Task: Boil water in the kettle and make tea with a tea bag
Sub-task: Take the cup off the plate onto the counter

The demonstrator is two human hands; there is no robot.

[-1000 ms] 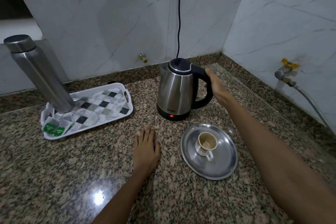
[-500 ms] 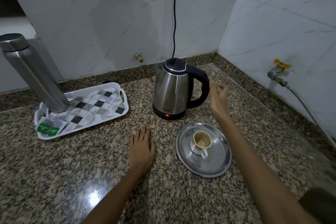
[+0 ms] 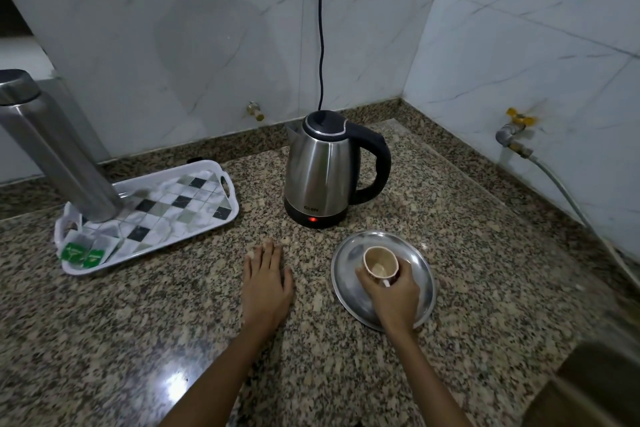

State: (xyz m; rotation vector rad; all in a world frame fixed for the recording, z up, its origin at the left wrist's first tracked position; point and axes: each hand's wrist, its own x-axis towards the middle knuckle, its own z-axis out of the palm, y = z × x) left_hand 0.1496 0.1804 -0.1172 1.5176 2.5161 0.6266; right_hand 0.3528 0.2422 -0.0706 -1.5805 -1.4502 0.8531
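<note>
Counter: speckled granite counter point(image 3: 450, 204) fills the lower frame, meeting white marble-look wall tiles point(image 3: 207, 28) in a corner at upper right.
Kettle: steel kettle point(image 3: 320, 172) with black lid and handle stands upright at centre, a red light glowing at its base; a dark cord point(image 3: 322, 28) runs up the wall behind it.
Plate: round steel plate point(image 3: 424, 291) lies on the counter just below and right of the kettle, apart from it.
Cup: small beige cup point(image 3: 380, 262) sits upright on the plate, its inside looking empty apart from a pale patch at the bottom.
Right hand: right hand point(image 3: 393, 293) reaches in from the lower centre-right, fingers curled around the cup's near side and handle, gripping it; the cup sits just above the knuckles in the frame.
Left hand: left hand point(image 3: 267, 282) lies flat and open, palm down on the granite, left of the plate and below the kettle, touching neither.
Tray: white tray point(image 3: 204, 218) with a diamond pattern lies at centre left, well apart from both hands.
Tea bags: two green-labelled tea bags point(image 3: 85, 251) rest at the tray's lower left end.
Bottle: tall steel bottle point(image 3: 52, 146) stands on the tray's left part, looking tilted in the wide-angle view.
Taps: a small brass tap point(image 3: 255, 110) juts from the back wall; a valve with a yellow handle point(image 3: 514, 130) and hose sits on the right wall.
</note>
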